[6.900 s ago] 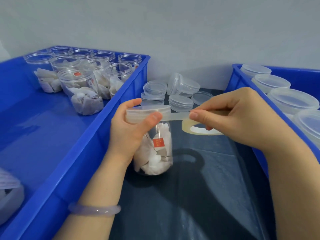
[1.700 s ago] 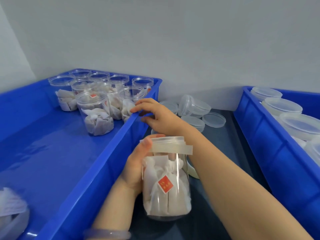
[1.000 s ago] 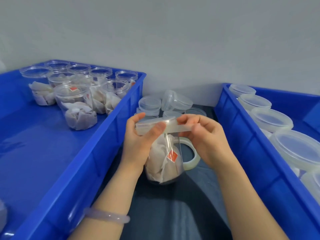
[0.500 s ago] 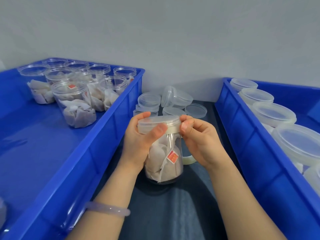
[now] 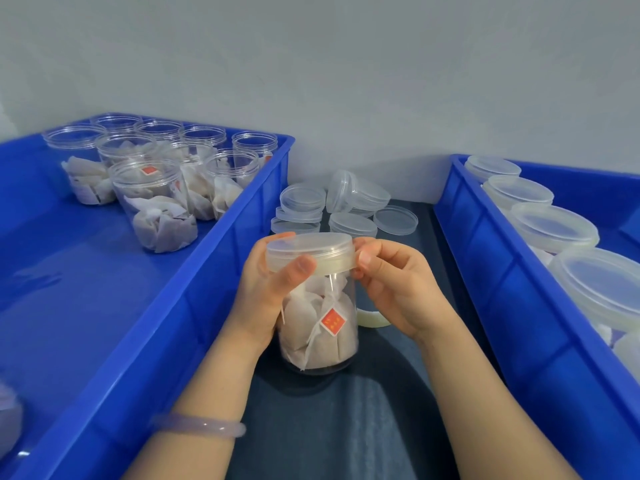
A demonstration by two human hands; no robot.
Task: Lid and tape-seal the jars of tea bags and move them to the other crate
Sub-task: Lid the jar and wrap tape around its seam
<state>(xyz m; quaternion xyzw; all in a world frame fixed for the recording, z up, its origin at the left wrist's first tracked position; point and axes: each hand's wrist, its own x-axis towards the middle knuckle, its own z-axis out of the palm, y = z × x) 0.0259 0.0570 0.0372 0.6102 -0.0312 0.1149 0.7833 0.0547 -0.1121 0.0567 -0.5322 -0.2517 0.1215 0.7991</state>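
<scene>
At frame centre, the left hand (image 5: 266, 292) grasps the jar (image 5: 318, 323), thumb on its lid (image 5: 310, 251); the right hand (image 5: 398, 289) pinches the lid's right edge.

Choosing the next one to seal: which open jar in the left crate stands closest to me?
The jar with the red tag near its rim; it stands in front of the other open jars.

Plain saturated blue, no pattern, on all 2 bins: left crate (image 5: 194, 306), right crate (image 5: 502, 289). Clear jar (image 5: 318, 362); white tea bags (image 5: 301, 313); red-orange tag (image 5: 332, 321) with faint yellow marks; milky frosted lid (image 5: 308, 245). Dark slate tabletop (image 5: 346, 427); pale lilac bangle (image 5: 201, 426); cream tape roll (image 5: 375, 320).
</scene>
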